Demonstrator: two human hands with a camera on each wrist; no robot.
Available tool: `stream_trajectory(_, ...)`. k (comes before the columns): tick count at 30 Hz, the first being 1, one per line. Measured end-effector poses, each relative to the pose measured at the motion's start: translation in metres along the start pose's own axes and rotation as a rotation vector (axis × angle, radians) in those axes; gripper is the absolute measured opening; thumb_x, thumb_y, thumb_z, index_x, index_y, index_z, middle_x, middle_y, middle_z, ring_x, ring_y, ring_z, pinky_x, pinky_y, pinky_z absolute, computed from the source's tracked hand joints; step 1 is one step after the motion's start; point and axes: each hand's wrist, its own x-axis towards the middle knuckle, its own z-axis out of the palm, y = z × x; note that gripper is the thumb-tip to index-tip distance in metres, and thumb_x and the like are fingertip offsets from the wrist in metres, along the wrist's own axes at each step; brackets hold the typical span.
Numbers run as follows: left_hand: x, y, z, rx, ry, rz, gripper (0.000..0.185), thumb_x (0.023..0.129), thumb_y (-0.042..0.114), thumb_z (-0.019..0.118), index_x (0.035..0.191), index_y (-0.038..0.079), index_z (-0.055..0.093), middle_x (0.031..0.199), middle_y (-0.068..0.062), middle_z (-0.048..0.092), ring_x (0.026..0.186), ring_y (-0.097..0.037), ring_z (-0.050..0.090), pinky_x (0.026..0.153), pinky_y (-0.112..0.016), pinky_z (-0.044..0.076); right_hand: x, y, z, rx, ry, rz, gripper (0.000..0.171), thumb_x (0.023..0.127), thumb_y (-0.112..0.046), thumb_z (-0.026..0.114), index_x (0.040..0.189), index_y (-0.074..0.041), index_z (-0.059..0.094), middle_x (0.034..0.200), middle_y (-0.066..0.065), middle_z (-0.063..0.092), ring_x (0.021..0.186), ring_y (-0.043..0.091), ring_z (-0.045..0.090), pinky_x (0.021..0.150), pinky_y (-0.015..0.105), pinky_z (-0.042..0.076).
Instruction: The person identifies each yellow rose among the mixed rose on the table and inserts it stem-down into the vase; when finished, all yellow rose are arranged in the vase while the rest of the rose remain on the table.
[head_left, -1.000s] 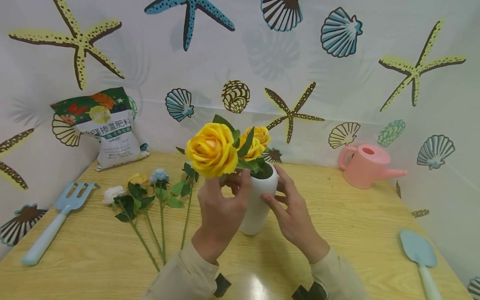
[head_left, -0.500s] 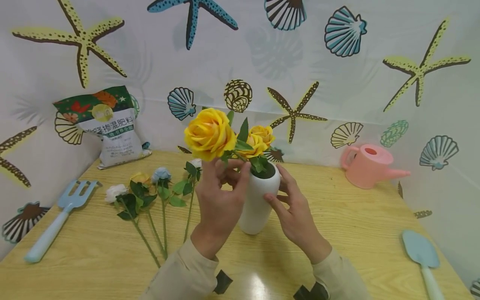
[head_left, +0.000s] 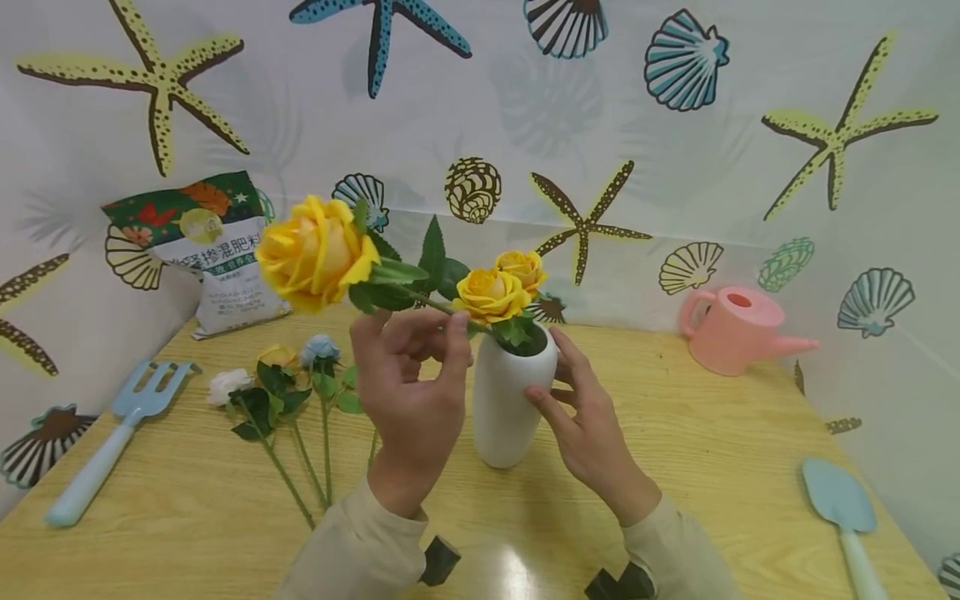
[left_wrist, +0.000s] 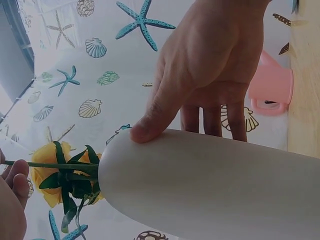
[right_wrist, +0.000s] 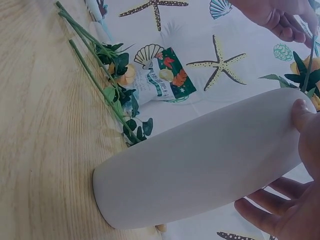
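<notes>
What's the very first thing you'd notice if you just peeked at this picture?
The big yellow rose leaning out to the left on its long green stem, pinched by the person's left hand above the wooden table. Next, the tall white vase in the middle, with two smaller yellow roses in it, steadied by the right hand. The starfish-and-shell wall covering behind is eye-catching too.

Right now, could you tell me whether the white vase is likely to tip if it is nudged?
Probably yes: the white vase is tall and narrow, and the right hand steadies it. Its smooth surface may be slippery. The leaning yellow rose could pull it sideways.
</notes>
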Motion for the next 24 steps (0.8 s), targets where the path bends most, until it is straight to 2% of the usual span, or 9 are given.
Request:
stream_trajectory(3, 0.003, 0.003, -0.002, -0.030, 0.023, -0.014, 0.031, 0.089, -0.010, 0.066, 0.102, -0.020, 0.040, 0.079, -0.023, 0.062, 0.056, -0.018, 0.058, 0.061, -0.017, 0.053, 0.001, -0.001, 0.000, 0.002, -0.008, 0.006, 0.072, 0.096, -0.015, 0.067, 0.158, -0.017, 0.029, 0.146, 0.016, 0.052, 0.125, 0.036, 0.060, 0.097, 0.053, 0.055)
stream_trajectory(7, 0.003, 0.004, -0.003, -0.022, 0.003, -0.018, 0.030, 0.088, -0.010, 0.065, 0.103, -0.020, 0.040, 0.079, -0.022, 0.062, 0.058, -0.017, 0.058, 0.062, -0.016, 0.053, 0.001, -0.001, 0.000, 0.004, -0.010, 0.007, 0.072, 0.096, -0.016, 0.067, 0.158, -0.016, 0.029, 0.146, 0.016, 0.052, 0.125, 0.036, 0.060, 0.097, 0.052, 0.055)
stream_trajectory(12, -0.003, 0.001, -0.001, 0.033, -0.071, -0.002, 0.028, 0.085, -0.013, 0.066, 0.104, -0.013, 0.045, 0.076, -0.017, 0.064, 0.054, -0.018, 0.057, 0.057, -0.016, 0.050, 0.000, -0.001, 0.000, 0.005, 0.000, -0.001, 0.072, 0.096, -0.016, 0.067, 0.158, -0.015, 0.030, 0.145, 0.016, 0.053, 0.124, 0.035, 0.061, 0.096, 0.051, 0.056)
stream_trajectory(17, -0.009, 0.000, 0.001, 0.090, -0.133, 0.012, 0.028, 0.085, -0.010, 0.069, 0.102, -0.007, 0.047, 0.077, -0.016, 0.068, 0.051, -0.018, 0.057, 0.050, -0.019, 0.047, 0.000, -0.001, 0.000, 0.011, 0.003, 0.002, 0.072, 0.096, -0.016, 0.067, 0.158, -0.015, 0.030, 0.146, 0.015, 0.053, 0.124, 0.035, 0.061, 0.096, 0.051, 0.056)
stream_trajectory(21, -0.013, 0.001, 0.002, 0.128, -0.171, -0.010, 0.030, 0.084, -0.009, 0.072, 0.102, -0.004, 0.048, 0.081, -0.015, 0.070, 0.050, -0.017, 0.058, 0.048, -0.019, 0.046, 0.000, -0.001, 0.000, 0.014, 0.003, 0.003, 0.071, 0.096, -0.016, 0.067, 0.157, -0.013, 0.031, 0.144, 0.016, 0.054, 0.124, 0.035, 0.061, 0.096, 0.052, 0.056)
stream_trajectory(24, -0.017, 0.002, 0.002, 0.176, -0.221, -0.051, 0.034, 0.084, -0.008, 0.073, 0.105, -0.002, 0.047, 0.084, -0.015, 0.072, 0.051, -0.016, 0.058, 0.048, -0.020, 0.048, 0.000, -0.002, 0.000, 0.013, -0.001, 0.010, 0.071, 0.097, -0.016, 0.067, 0.157, -0.013, 0.031, 0.143, 0.016, 0.054, 0.124, 0.035, 0.061, 0.096, 0.052, 0.056)
